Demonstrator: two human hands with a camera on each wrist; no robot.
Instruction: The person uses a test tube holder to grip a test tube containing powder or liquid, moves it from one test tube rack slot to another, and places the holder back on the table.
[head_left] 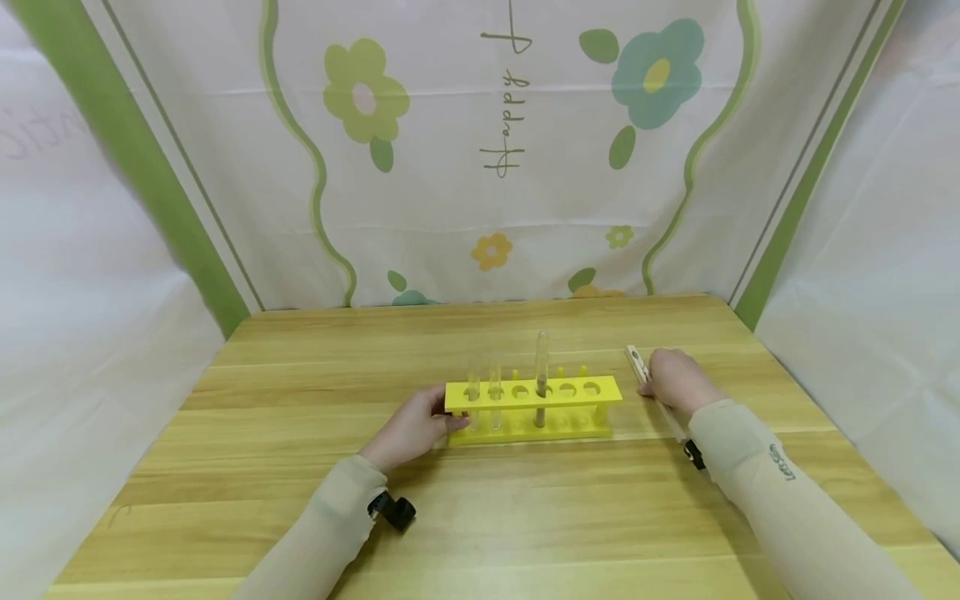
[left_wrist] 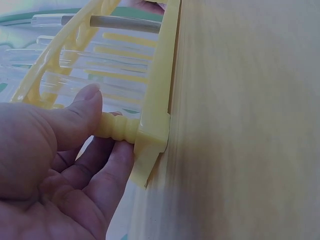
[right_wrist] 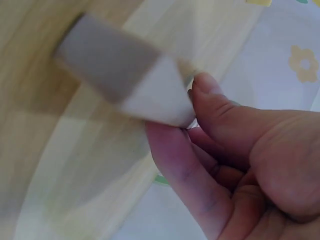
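A yellow test tube rack (head_left: 534,393) stands on the wooden table, with two clear test tubes (head_left: 496,396) at its left end. Further right in it, a taller test tube (head_left: 542,354) has dark grey contents low down. My left hand (head_left: 412,429) grips the rack's left end; in the left wrist view its thumb and fingers pinch the ribbed yellow post (left_wrist: 117,126) just above the base. Right of the rack, my right hand (head_left: 678,379) pinches a wooden test tube holder (head_left: 637,364) between thumb and forefinger. Close up, the holder's blunt end (right_wrist: 157,95) points toward the camera.
Several short yellow pegs (head_left: 582,370) rise along the rack's back. Behind the table (head_left: 285,483) hangs a white curtain (head_left: 442,192) printed with flowers, and more white fabric (head_left: 870,275) closes off both sides.
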